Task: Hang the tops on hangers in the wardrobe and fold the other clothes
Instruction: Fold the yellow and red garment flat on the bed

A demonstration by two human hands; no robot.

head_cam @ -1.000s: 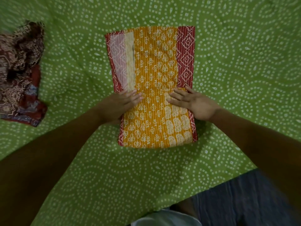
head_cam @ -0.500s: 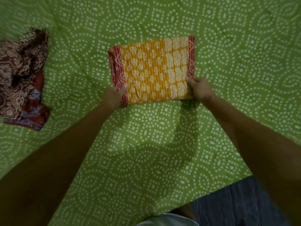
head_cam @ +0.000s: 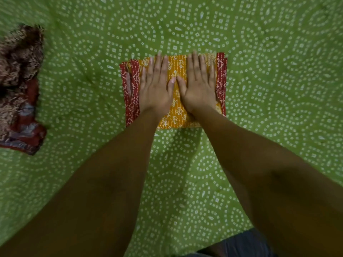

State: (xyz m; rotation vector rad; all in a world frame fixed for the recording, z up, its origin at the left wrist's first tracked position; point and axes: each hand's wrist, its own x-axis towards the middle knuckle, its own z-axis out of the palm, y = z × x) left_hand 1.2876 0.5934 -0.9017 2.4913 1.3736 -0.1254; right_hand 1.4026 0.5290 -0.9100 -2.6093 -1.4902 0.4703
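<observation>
Head view. We log one folded yellow-and-red printed garment (head_cam: pixel 173 115), lying on the green patterned bedspread (head_cam: pixel 269 52) directly under both palms. Left hand (head_cam: pixel 156 89): flat, fingers straight, pressing the garment's left half. Right hand (head_cam: pixel 199 86): the same on the right half, thumbs nearly touching. Well off to the left hand's side, a crumpled brown-and-maroon cloth (head_cam: pixel 20 89). We would press outward evenly, keeping the red borders aligned. No brands or writing legible.

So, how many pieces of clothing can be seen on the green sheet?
2: the folded yellow garment under both flat hands at the centre, and a crumpled brown-red garment at the left edge, partly out of frame.
</observation>
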